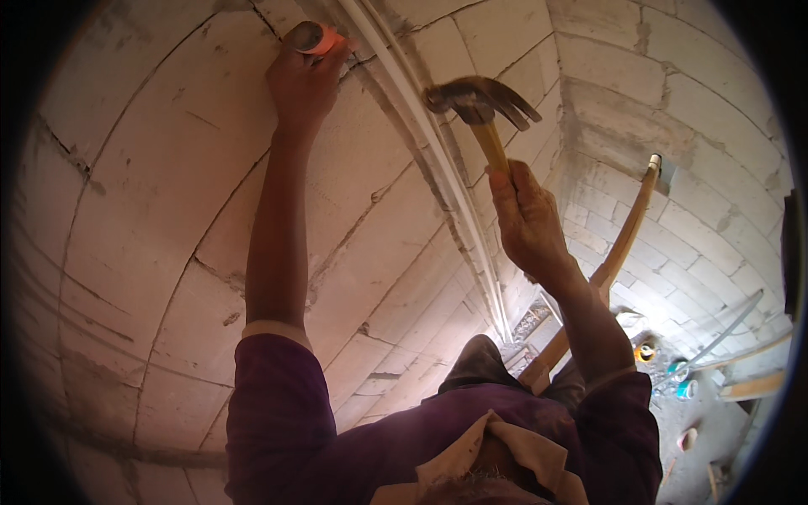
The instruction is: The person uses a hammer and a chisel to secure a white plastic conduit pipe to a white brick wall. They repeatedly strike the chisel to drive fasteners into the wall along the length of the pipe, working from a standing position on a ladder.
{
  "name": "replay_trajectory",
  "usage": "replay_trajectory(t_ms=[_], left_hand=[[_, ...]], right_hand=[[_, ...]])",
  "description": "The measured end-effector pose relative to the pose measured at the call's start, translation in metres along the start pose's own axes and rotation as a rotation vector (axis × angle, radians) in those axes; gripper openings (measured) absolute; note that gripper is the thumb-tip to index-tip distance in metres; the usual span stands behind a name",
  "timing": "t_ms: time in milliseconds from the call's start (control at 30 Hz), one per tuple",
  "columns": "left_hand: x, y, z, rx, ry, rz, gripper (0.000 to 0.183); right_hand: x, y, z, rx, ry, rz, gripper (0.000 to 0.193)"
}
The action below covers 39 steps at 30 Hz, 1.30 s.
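Most of the view is filled by a wall of pale grey blocks [151,194], whose mortar joints are bent by the lens toward the rim. A corner is met at the right, where a second block wall [673,109] is seen. Down the first wall a chase is cut, and two white conduit pipes [446,168] are laid in it side by side, from the top edge down toward the floor.

A long curved wooden pole [627,231] with a pale capped end is leaned near the corner; its lower part is crossed by the right forearm. On the floor [715,421] at lower right, small round containers [683,379], planks and rubble are scattered, too small to be told apart.

The lower edge is taken up by the person's purple sleeves [278,404] and chest, behind which the foot of the wall is hidden.

The left hand [307,80] is raised against the wall at the top, just left of the pipes. Its grip is pressed together around a short round thing with an orange part [316,38], of which only the end is shown; what it is cannot be told.

The right hand [526,219] is held up just right of the pipes, its grip wrapped tight about the wooden handle of a claw hammer [475,101]. The metal head is held above the hand, close to the pipes, with the claws pointed right. Whether the head touches the pipes or the wall cannot be told.
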<state>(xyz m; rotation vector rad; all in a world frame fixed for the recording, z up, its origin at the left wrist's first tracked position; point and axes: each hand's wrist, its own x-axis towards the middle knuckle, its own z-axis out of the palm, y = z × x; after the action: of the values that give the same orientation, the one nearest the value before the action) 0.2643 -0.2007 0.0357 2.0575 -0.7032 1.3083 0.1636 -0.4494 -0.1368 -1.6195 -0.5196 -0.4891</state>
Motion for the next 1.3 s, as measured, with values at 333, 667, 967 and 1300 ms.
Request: replay_trajectory(t_ms=[333,667,967,1300], left_hand=[[0.003,-0.005,0.007,0.034,0.014,0.196,0.028],[0.002,0.006,0.01,0.204,0.052,0.308,0.025],[0.001,0.001,0.018,0.225,0.035,0.156,0.022],[0.003,0.012,0.015,0.423,-0.048,0.135,0.029]], right_hand=[[0.06,-0.068,0.015,-0.063,0.339,-0.794,0.02],[0.075,-0.072,0.021,-0.279,0.299,-0.776,0.023],[0.084,-0.047,0.026,-0.186,0.347,-0.693,0.027],[0.095,-0.047,0.012,-0.383,-0.019,-0.223,0.017]])
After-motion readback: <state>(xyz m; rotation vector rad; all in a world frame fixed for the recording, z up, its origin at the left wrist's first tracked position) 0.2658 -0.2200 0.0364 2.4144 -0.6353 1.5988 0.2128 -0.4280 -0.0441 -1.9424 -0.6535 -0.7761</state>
